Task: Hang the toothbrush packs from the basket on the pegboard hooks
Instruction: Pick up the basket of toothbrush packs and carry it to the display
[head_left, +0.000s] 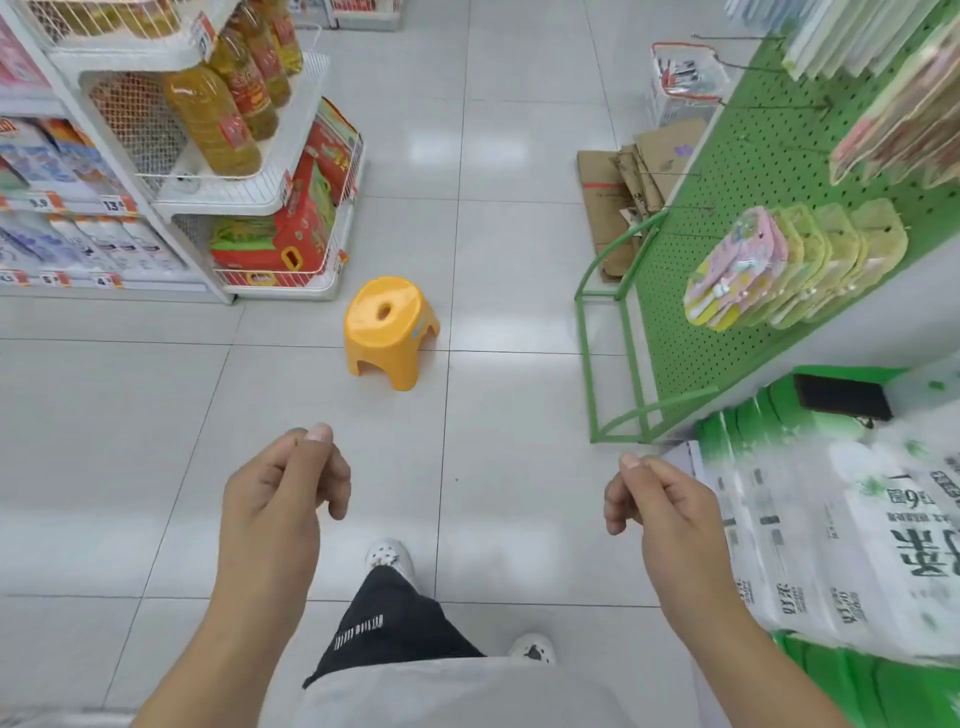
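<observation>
Writing: price tags on the white shelf read 9.9 and 13; pack print at right too blurred to read
Left hand: empty, fingers loosely curled, thumb on forefinger, over grey floor tiles
Right hand: empty, the same loose curl
Basket: clear plastic, red-rimmed, on the floor far ahead to the right, well apart from both hands
Pegboard: green perforated metal with thin wire hooks; yellow and pink blister packs hang there
Stool: yellow moulded plastic, hole in seat
</observation>
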